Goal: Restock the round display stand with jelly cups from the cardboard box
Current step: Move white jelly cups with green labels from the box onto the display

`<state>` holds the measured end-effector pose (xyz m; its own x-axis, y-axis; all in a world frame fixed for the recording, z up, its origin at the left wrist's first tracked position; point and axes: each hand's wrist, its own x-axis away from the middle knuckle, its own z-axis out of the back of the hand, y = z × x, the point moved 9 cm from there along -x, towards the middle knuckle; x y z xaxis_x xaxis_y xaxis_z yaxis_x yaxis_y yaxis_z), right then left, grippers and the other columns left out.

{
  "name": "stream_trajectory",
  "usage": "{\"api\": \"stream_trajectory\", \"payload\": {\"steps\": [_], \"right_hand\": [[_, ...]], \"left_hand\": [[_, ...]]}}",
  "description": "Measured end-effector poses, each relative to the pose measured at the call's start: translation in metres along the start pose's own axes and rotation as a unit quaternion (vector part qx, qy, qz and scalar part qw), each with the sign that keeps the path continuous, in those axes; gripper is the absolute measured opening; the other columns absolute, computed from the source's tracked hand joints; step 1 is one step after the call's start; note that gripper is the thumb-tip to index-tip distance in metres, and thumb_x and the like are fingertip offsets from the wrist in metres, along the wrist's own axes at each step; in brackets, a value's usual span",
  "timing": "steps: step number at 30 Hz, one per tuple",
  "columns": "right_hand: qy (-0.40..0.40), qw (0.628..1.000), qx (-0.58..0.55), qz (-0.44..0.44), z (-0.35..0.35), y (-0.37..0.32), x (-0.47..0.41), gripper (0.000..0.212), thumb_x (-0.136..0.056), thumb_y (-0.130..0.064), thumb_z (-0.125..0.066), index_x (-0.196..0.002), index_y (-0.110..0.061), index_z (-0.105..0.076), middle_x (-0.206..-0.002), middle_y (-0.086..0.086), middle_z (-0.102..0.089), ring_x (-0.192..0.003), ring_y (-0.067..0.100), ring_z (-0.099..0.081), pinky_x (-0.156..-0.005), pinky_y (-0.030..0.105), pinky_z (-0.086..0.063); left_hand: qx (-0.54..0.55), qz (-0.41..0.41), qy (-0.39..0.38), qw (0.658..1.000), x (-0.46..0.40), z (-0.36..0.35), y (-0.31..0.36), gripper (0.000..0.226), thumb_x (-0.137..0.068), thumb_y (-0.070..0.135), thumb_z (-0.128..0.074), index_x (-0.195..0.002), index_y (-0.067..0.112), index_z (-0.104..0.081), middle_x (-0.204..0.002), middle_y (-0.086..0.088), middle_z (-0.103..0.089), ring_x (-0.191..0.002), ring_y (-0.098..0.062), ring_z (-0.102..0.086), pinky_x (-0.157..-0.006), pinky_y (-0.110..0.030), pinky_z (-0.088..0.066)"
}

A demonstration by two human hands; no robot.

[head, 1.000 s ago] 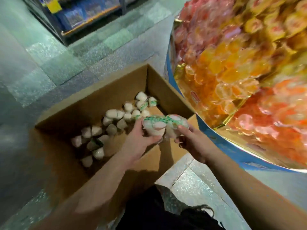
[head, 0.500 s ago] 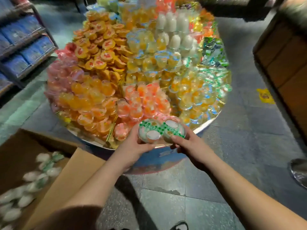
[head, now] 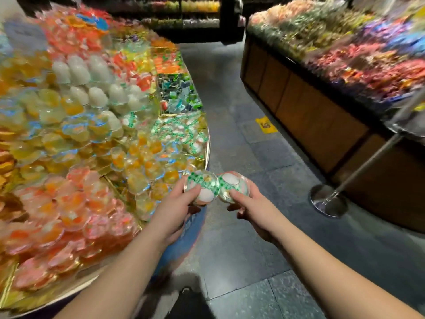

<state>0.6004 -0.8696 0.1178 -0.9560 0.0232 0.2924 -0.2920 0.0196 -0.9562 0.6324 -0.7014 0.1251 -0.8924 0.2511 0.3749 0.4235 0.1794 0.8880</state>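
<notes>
Two jelly cups with green-printed film lids are carried side by side, touching each other, just off the near right edge of the round display stand (head: 208, 143). The left hand (head: 177, 208) grips the left jelly cup (head: 202, 186), thumb laid across its lid and fingers curled beneath; the right hand (head: 253, 208) grips the right jelly cup (head: 234, 184) the same way, thumb on the lid near its rim. A patch of cups with matching green-printed lids (head: 179, 132) lies at the stand's right edge, farther along from the hands, and that looks like the section these belong in. The cardboard box is out of view. The cups look light, made of thin clear plastic, so they probably flex a little under pressure; the smooth walls and glossy film may be slippery, and the peel-off lid is the weak part. A sound hold would be around the side wall or under the base with only light thumb pressure on the rim, not on the middle of the film. The heaps on the stand are loose and sloped, so a cup dropped on carelessly could roll off toward the floor (head: 253, 226).
</notes>
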Motion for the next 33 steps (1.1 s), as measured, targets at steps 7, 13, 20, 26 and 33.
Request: {"api": "stream_trajectory", "payload": {"steps": [7, 13, 20, 26, 33], "right_hand": [[0.032, 0.999, -0.009, -0.015, 0.07, -0.009, -0.072, 0.03, -0.097, -0.02, -0.061, -0.12, -0.037, -0.053, -0.109, 0.0, -0.067, -0.077, 0.013, -0.065, -0.065, 0.027, -0.042], [0.032, 0.999, 0.031, -0.016, 0.129, -0.035, -0.18, 0.035, -0.095, -0.019, -0.064, -0.123, -0.036, -0.053, -0.108, -0.004, -0.07, -0.084, 0.01, -0.068, -0.082, 0.037, -0.05], [-0.002, 0.999, -0.003, -0.052, 0.18, -0.073, -0.301, 0.033, -0.096, -0.018, -0.061, -0.123, -0.035, -0.054, -0.112, -0.003, -0.07, -0.08, 0.009, -0.067, -0.064, 0.025, -0.04], [-0.045, 0.995, -0.024, -0.085, 0.182, -0.077, -0.376, 0.037, -0.096, -0.018, -0.061, -0.129, -0.031, -0.053, -0.109, -0.001, -0.068, -0.082, 0.013, -0.065, -0.057, 0.019, -0.04], [-0.152, 0.979, 0.037, -0.128, 0.162, -0.069, -0.461, 0.039, -0.096, -0.018, -0.061, -0.131, -0.034, -0.054, -0.108, -0.002, -0.071, -0.086, 0.013, -0.068, -0.059, 0.02, -0.039]], "left_hand": [[0.018, 0.021, 0.011, 1.0, -0.089, -0.051, -0.001, 0.015, -0.096, 0.007, -0.057, -0.107, 0.015, -0.063, -0.101, -0.007, -0.074, -0.097, -0.022, -0.067, -0.09, -0.036, -0.051], [0.085, 0.021, 0.024, 0.996, -0.208, -0.087, 0.019, 0.027, -0.093, -0.004, -0.054, -0.087, 0.023, -0.056, -0.067, 0.01, -0.073, -0.062, -0.003, -0.069, -0.054, -0.016, -0.054], [0.131, 0.059, 0.071, 0.987, -0.319, -0.125, 0.051, 0.015, -0.094, 0.002, -0.057, -0.092, 0.017, -0.056, -0.082, -0.002, -0.071, -0.07, -0.011, -0.066, -0.07, -0.025, -0.048], [0.088, 0.061, 0.09, 0.99, -0.374, -0.115, 0.065, 0.002, -0.096, 0.017, -0.06, -0.095, 0.016, -0.061, -0.068, 0.008, -0.072, -0.062, -0.004, -0.066, -0.049, -0.013, -0.045], [-0.003, 0.056, 0.149, 0.987, -0.417, -0.074, 0.075, 0.01, -0.09, 0.014, -0.067, -0.092, 0.005, -0.063, -0.073, -0.002, -0.069, -0.053, -0.004, -0.061, -0.05, -0.013, -0.045]]}}
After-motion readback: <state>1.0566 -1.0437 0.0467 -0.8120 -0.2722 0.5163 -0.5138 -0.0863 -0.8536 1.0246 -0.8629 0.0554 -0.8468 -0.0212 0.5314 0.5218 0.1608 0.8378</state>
